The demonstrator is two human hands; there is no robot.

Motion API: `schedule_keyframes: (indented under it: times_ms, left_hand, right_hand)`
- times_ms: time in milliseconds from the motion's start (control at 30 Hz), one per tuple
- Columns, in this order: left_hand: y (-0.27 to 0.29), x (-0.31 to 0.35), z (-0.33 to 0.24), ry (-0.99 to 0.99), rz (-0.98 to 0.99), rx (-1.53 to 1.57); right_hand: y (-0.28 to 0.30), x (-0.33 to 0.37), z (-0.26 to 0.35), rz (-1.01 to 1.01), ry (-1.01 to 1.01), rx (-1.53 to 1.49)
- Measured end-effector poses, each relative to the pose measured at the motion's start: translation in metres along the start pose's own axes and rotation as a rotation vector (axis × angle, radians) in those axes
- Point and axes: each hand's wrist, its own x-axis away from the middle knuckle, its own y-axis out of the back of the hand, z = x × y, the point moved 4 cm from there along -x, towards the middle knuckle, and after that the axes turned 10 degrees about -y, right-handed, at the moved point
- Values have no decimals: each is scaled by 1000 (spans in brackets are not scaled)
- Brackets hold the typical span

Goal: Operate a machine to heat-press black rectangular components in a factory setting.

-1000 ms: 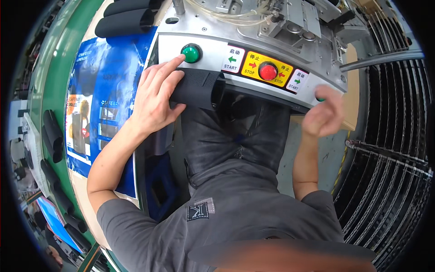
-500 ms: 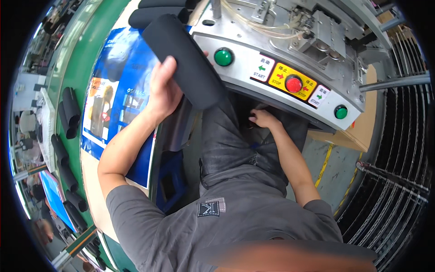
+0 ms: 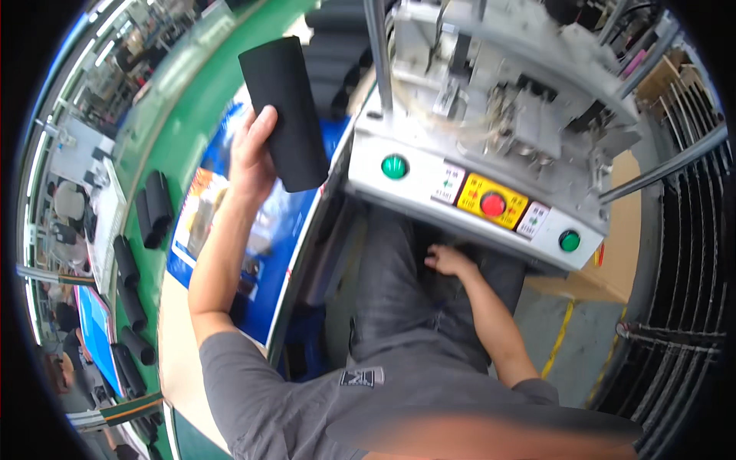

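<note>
A matte black cylinder-shaped part [image 3: 285, 115] stands nearly upright, tilted a little, above the blue sheet. My left hand [image 3: 251, 157] grips its left side; the thumb shows in front, and the part hides the other fingers. My right hand [image 3: 451, 261] rests at my lap, below the front edge of the machine. Its fingers are curled in, and whatever they hold, if anything, is hidden against the dark trousers.
A machine [image 3: 479, 195] with two green buttons and a red one stands ahead. More black cylinders [image 3: 330, 46] lie beyond the blue sheet [image 3: 307, 222], others [image 3: 156, 207] on the green conveyor belt [image 3: 180, 115] at left. A cardboard box [image 3: 622, 222] and black wire rack [image 3: 667, 322] stand at right.
My left hand has carried the black cylinder leftward, away from the machine, and turned it more upright. The view has shifted, so the machine sits lower. My right hand stays at my lap.
</note>
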Motion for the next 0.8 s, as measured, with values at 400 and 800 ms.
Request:
schedule_keyframes:
  times_ms: [400, 800]
  left_hand:
    - [11, -239, -31, -464, 527, -1798]
    - [8, -280, 9, -456, 698, -1854]
  right_hand:
    - [13, 3, 1, -46, -18, -13]
    - [18, 14, 11, 11, -83, -88]
